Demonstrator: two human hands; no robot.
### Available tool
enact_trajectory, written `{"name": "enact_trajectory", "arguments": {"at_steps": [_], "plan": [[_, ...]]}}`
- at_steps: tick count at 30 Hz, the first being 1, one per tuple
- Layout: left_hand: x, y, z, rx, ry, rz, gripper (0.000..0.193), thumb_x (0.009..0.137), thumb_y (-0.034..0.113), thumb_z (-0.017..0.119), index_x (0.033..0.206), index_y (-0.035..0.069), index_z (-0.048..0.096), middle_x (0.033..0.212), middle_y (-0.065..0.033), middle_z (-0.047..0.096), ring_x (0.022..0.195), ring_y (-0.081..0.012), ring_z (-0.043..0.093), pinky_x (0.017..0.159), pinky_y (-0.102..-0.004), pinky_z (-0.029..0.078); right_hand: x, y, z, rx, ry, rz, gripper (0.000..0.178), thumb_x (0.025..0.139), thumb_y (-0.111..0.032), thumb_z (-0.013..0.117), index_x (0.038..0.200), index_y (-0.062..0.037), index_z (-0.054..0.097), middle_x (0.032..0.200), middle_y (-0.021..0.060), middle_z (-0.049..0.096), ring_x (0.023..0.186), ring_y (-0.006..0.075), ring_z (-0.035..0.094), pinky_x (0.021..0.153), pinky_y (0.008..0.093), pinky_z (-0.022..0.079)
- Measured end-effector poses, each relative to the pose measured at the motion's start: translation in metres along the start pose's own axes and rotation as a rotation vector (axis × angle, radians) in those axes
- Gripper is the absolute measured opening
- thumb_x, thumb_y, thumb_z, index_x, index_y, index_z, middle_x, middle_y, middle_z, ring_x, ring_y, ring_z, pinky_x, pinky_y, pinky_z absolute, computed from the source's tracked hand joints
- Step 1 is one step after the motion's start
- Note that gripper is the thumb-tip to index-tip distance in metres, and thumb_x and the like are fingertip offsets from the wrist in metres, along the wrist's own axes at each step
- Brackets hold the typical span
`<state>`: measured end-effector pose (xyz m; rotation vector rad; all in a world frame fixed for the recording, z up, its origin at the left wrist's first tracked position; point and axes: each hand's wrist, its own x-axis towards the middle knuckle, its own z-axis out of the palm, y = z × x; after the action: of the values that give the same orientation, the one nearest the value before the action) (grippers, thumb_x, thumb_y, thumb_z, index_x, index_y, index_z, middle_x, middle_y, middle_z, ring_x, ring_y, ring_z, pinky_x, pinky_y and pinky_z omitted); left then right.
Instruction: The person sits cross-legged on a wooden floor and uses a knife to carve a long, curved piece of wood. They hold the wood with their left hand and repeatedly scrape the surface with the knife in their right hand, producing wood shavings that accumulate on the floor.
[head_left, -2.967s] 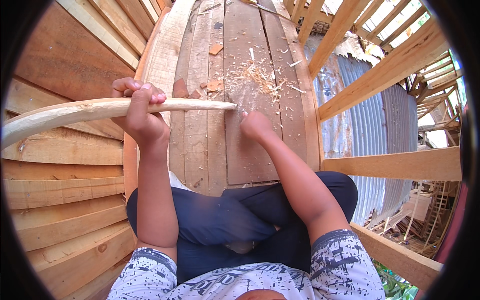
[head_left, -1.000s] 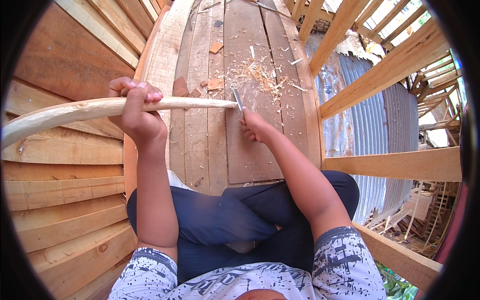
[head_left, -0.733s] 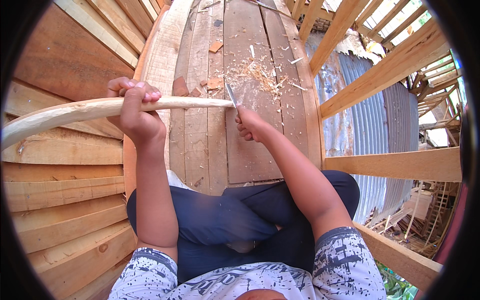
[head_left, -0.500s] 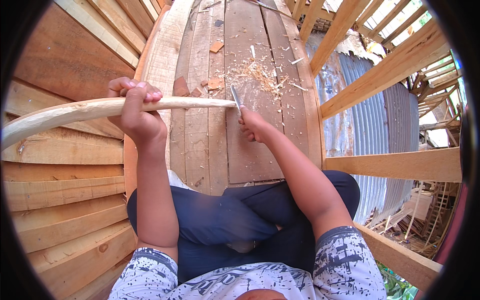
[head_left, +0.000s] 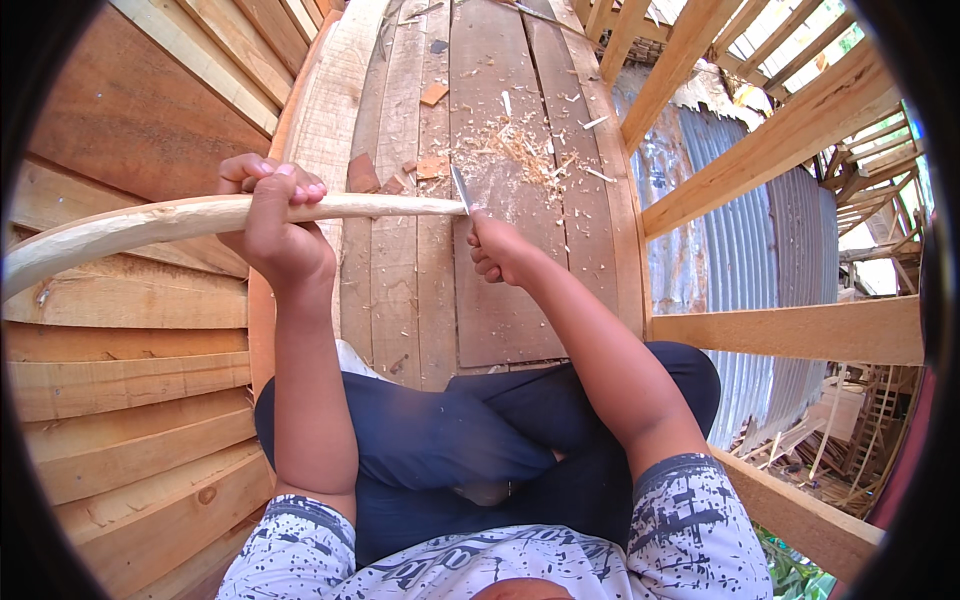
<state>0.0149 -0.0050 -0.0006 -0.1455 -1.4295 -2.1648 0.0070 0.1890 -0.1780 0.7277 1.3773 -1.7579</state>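
Note:
A long, pale, peeled wooden pole (head_left: 390, 206) curves in from the left edge and tapers toward its right end over the boards. My left hand (head_left: 275, 215) is closed round it, thumb on top. In my closed right hand (head_left: 495, 247) is a knife (head_left: 461, 188), its narrow metal blade pointing away from me. The blade lies across the pole's tapered tip, seemingly touching it. My right fingers hide the knife's handle. Wood shavings (head_left: 525, 150) lie scattered on the plank floor (head_left: 510, 310) just beyond the blade.
Small flat wood offcuts (head_left: 432, 166) lie beyond the pole. A plank wall (head_left: 130, 340) rises close on my left. To the right stand wooden rails (head_left: 790, 332), with corrugated metal sheets (head_left: 740, 230) behind them. My folded legs (head_left: 450, 430) are near the floor's front end.
My right hand and the knife have shifted slightly to the left, so the blade sits a little further up the pole from its tip. My left hand and the pole stay put.

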Motion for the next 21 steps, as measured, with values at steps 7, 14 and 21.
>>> {"name": "enact_trajectory", "arguments": {"at_steps": [7,14,21], "plan": [[0.0,-0.001,0.001,-0.015,-0.008,-0.002,0.012,0.078,0.0,0.053,0.082,0.011,0.048,0.061,0.0006,0.041,0.055,-0.0105,0.042,0.061,-0.0302,0.042,0.011,0.004,-0.015,-0.035,0.075,0.045,0.052,0.099,-0.06,0.03,0.072,-0.016,0.036,0.056,-0.007,0.025,0.042,0.0057,0.017,0.038,0.0246,0.013],[0.0,0.001,0.001,-0.001,0.001,-0.004,0.012,0.078,0.0,0.053,0.081,0.011,0.047,0.061,0.0005,0.041,0.055,-0.0111,0.042,0.061,-0.0306,0.042,-0.008,-0.006,0.002,-0.031,-0.03,0.0,0.052,0.099,-0.06,0.029,0.072,-0.0157,0.036,0.055,-0.0074,0.024,0.041,0.0056,0.016,0.038,0.0247,0.012],[-0.001,0.001,0.004,0.007,0.002,-0.006,0.012,0.078,0.001,0.053,0.081,0.011,0.047,0.061,0.0006,0.041,0.054,-0.0111,0.042,0.061,-0.0306,0.042,0.006,0.001,-0.014,-0.061,0.094,0.059,0.052,0.1,-0.059,0.029,0.072,-0.0158,0.035,0.055,-0.0073,0.024,0.042,0.0055,0.016,0.038,0.0249,0.012]]}}
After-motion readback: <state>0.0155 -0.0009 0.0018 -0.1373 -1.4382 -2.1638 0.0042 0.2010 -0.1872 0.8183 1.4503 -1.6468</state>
